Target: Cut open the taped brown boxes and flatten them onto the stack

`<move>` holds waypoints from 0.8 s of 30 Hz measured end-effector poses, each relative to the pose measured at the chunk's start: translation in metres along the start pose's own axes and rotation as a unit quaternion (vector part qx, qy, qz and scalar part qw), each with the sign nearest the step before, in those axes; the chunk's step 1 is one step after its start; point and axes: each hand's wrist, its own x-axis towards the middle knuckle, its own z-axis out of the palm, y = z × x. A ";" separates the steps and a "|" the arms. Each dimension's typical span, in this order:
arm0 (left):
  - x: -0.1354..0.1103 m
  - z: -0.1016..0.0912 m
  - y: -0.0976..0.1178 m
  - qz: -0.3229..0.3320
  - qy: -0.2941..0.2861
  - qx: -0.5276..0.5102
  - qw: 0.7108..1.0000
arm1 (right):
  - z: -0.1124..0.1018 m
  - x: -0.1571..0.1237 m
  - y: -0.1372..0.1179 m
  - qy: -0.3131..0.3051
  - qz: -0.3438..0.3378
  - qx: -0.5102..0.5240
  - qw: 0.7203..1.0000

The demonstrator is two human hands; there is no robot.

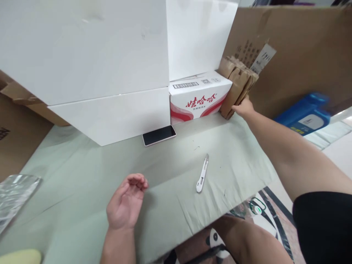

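From my head view, I count one bundle, one carton, one phone, one knife, one blue bottle and one clear packet. My right hand (244, 107) is closed on the lower edge of the brown bundle (237, 82); my thumb shows on the near side, and the fingers are hidden behind it. The bundle stands upright at the far right of the surface (170, 165), just beside the right end of the white carton (202, 99). My left hand (126, 203) is half open and holds nothing, palm showing, fingers curled, over the near side. The phone (159, 135) lies left of the carton, the knife (202, 174) nearer me, right of my left hand. The clear packet (18, 196) is at far left; the bottle (305, 113), blurred, is beyond my right forearm.
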 end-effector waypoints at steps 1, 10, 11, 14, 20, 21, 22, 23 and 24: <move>-0.002 -0.003 0.003 0.005 -0.003 -0.013 1.000 | -0.016 -0.004 -0.016 0.004 0.019 -0.014 1.000; -0.037 -0.048 0.030 0.046 -0.053 -0.147 0.987 | -0.082 -0.108 -0.190 -0.005 -0.340 -0.003 0.940; -0.041 -0.053 0.033 0.051 -0.058 -0.159 0.984 | -0.071 -0.134 -0.210 -0.041 -0.385 0.008 0.922; -0.052 -0.069 0.040 0.057 -0.054 -0.188 0.979 | -0.022 -0.228 -0.275 -0.183 -0.553 0.068 0.810; -0.062 -0.091 0.052 0.030 -0.045 -0.235 0.971 | 0.107 -0.345 -0.443 -0.328 -0.575 0.157 0.732; -0.061 -0.094 0.054 0.025 -0.044 -0.242 0.969 | 0.129 -0.348 -0.473 -0.334 -0.540 0.144 0.759; -0.060 -0.098 0.055 0.024 -0.042 -0.249 0.967 | 0.149 -0.348 -0.502 -0.331 -0.503 0.134 0.787; -0.060 -0.101 0.055 0.019 -0.043 -0.252 0.967 | 0.168 -0.345 -0.528 -0.321 -0.460 0.128 0.818; -0.058 -0.103 0.056 0.016 -0.042 -0.253 0.966 | 0.186 -0.341 -0.551 -0.310 -0.418 0.128 0.844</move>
